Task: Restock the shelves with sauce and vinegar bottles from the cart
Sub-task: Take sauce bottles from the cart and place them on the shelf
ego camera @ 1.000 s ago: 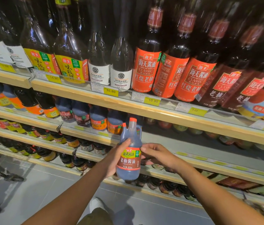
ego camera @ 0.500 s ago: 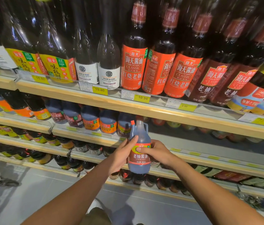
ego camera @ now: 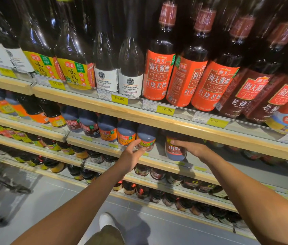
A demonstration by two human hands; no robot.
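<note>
A dark soy sauce jug (ego camera: 175,149) with a red and yellow label stands on the second shelf (ego camera: 159,157), its top hidden under the shelf above. My right hand (ego camera: 192,147) grips its right side. My left hand (ego camera: 132,153) is off that jug, fingers spread, fingertips touching the neighbouring jug (ego camera: 146,138) at the end of the row to its left.
Tall soy sauce bottles (ego camera: 159,71) fill the top shelf behind price tags (ego camera: 165,109). To the right of the held jug the second shelf shows bare grey surface (ego camera: 228,160). Small jars (ego camera: 157,174) line the lower shelves. A cart (ego camera: 1,181) stands blurred at the lower left.
The jug has moved up and forward from in front of the shelf onto the second shelf. My left hand has let go of it and shifted to the neighbouring jug.
</note>
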